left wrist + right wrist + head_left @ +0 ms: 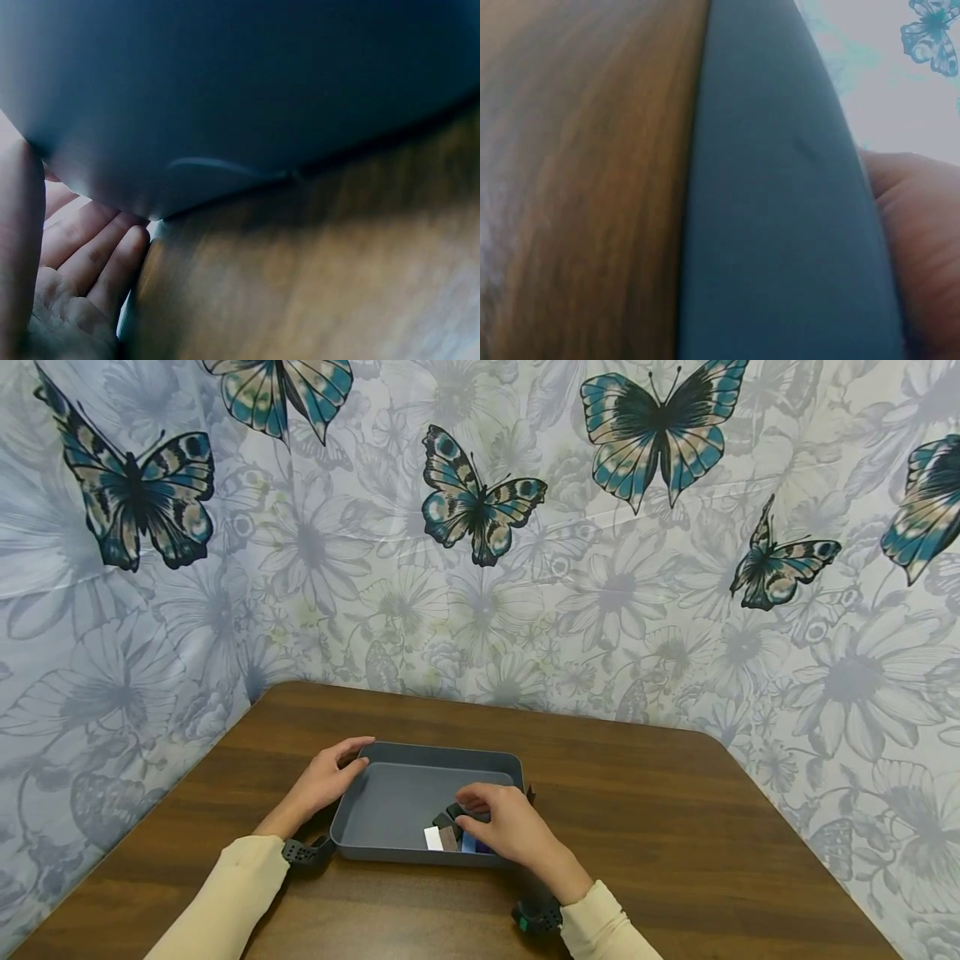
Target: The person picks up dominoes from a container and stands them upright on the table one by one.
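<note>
A shallow grey tray point(397, 793) lies on the wooden table. My left hand point(326, 781) grips its far left corner, thumb over the rim and the other fingers along the outer wall. Several small pieces sit in the near right part of the tray: a white piece point(433, 838), a brown one point(448, 838), a blue one point(468, 842) and some black pieces point(442, 821). Over them reaches my right hand point(513, 827), thumb and fingers bent around a black piece; I cannot tell whether they pinch it. Its palm hides some pieces.
Brown tabletop point(637, 827) extends right of the tray. Behind the table hangs a pale floral cloth point(480, 627) with printed butterflies. A black wrist device point(536, 917) by the right cuff is close to the table, near the tray's front right corner.
</note>
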`<act>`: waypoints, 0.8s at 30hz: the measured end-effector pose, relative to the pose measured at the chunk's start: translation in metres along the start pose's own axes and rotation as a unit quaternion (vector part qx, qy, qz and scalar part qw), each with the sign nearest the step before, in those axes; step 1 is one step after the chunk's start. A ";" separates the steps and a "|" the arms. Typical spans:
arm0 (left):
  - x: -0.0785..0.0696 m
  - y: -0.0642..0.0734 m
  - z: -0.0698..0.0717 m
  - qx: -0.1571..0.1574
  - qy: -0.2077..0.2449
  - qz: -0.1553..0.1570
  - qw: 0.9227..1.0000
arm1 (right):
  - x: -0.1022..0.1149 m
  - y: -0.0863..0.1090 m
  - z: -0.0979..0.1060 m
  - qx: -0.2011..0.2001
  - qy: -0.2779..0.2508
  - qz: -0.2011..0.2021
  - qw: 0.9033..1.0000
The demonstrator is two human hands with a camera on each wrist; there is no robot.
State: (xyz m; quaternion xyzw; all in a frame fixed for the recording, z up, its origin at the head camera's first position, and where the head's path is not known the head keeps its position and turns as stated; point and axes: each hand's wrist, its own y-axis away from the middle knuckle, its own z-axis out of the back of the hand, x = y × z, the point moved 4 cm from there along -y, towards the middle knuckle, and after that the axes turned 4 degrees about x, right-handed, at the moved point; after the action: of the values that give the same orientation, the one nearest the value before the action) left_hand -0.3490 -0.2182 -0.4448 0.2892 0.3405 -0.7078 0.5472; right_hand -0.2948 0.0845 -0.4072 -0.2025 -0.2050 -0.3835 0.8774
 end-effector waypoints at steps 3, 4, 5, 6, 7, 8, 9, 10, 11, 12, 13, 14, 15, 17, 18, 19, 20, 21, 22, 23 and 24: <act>0.001 0.000 -0.001 0.002 0.001 -0.001 1.000 | -0.003 -0.002 -0.003 -0.008 0.015 -0.019 1.000; 0.001 0.000 -0.001 0.003 0.001 0.000 1.000 | -0.003 -0.002 -0.004 -0.009 0.021 -0.025 0.999; 0.001 0.000 -0.001 0.004 0.003 0.001 1.000 | -0.004 -0.003 -0.005 -0.009 0.026 -0.028 0.999; 0.001 0.000 -0.001 0.006 0.004 0.002 1.000 | -0.004 -0.003 -0.005 -0.010 0.030 -0.031 0.999; 0.002 0.000 0.000 0.006 0.003 0.003 1.000 | -0.004 -0.004 -0.005 -0.010 0.033 -0.033 0.999; 0.001 0.000 0.000 0.007 0.004 0.003 1.000 | -0.004 -0.004 -0.005 -0.010 0.037 -0.036 0.999; 0.001 -0.001 0.000 0.007 0.003 0.004 1.000 | -0.003 -0.004 -0.005 -0.009 0.039 -0.037 0.999; 0.001 -0.001 0.001 0.006 0.002 0.005 1.000 | -0.003 -0.005 -0.005 -0.009 0.040 -0.038 0.998; 0.001 -0.001 0.002 0.004 0.001 0.005 1.000 | -0.002 -0.006 -0.005 -0.009 0.040 -0.038 0.998; 0.000 -0.001 0.002 0.003 -0.001 0.004 1.000 | -0.002 -0.006 -0.005 -0.009 0.041 -0.038 0.998; 0.000 -0.002 0.003 0.002 -0.002 0.003 1.000 | -0.002 -0.007 -0.004 -0.009 0.041 -0.039 0.998; -0.001 -0.002 0.003 0.001 -0.003 0.001 1.000 | -0.002 -0.007 -0.004 -0.009 0.040 -0.039 0.998; -0.001 -0.002 0.003 0.001 -0.003 0.000 1.000 | -0.002 -0.007 -0.004 -0.009 0.040 -0.039 0.998; -0.001 -0.002 0.003 0.001 -0.004 -0.001 1.000 | -0.002 -0.006 -0.004 -0.008 0.041 -0.039 0.998; -0.001 -0.002 0.003 0.001 -0.005 -0.001 1.000 | -0.002 -0.006 -0.004 -0.007 0.041 -0.039 0.998; -0.001 -0.002 0.003 0.001 -0.005 0.000 1.000 | -0.002 -0.006 -0.004 -0.006 0.041 -0.041 0.998; -0.001 -0.002 0.002 0.002 -0.005 0.001 1.000 | -0.002 -0.006 -0.004 -0.006 0.042 -0.041 0.998; -0.001 -0.002 0.002 0.002 -0.005 0.002 1.000 | -0.003 -0.005 -0.004 -0.005 0.042 -0.043 0.998; -0.001 -0.002 0.002 0.002 -0.005 0.002 1.000 | -0.003 -0.005 -0.005 -0.004 0.042 -0.044 0.998; 0.000 -0.001 0.001 0.003 -0.005 0.002 1.000 | -0.003 -0.005 -0.005 -0.003 0.043 -0.045 0.998; 0.000 -0.001 0.001 0.003 -0.005 0.002 1.000 | -0.003 -0.005 -0.006 -0.003 0.044 -0.046 0.998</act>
State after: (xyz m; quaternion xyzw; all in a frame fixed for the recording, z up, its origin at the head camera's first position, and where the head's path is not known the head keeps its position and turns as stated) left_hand -0.3501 -0.2186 -0.4440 0.2883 0.3350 -0.7089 0.5497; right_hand -0.2992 0.0806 -0.4126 -0.1783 -0.1744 -0.4322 0.8666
